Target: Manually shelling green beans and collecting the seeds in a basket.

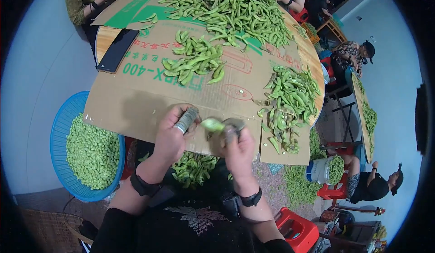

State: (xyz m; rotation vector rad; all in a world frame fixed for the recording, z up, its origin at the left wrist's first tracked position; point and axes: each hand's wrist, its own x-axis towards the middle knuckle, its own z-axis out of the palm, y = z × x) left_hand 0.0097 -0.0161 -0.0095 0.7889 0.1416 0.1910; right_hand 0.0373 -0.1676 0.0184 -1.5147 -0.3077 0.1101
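Both forearms come up from the lower edge and slant inward, left hand (171, 133) and right hand (239, 148) facing each other low over the near edge of the cardboard (111, 106). One black band on each wrist: left band (143, 186), right band (252, 199).

Counts: three main heaps of green pods on the cardboard. Large heap (226, 10) at the far side, small heap (197, 58) nearer the middle, third heap (292, 92) at right, with some browned pieces toward its near end. One dark phone (118, 49) at left. One blue basket (57, 139) beside the table, filled with shelled beans (93, 153), too many to number. More pods (194, 168) over the lap, below the cardboard edge. One red stool (302, 230) at lower right; one white bucket (318, 169) farther off.

Hands: right is closed, thumb and fingers pinching one pod (212, 125), blurred, its free end pointing left into the gap between the hands. Left has fingers curled in, a grey cover (186, 119) on its thumb, apart from the pod; cannot tell whether anything sits in its grasp.
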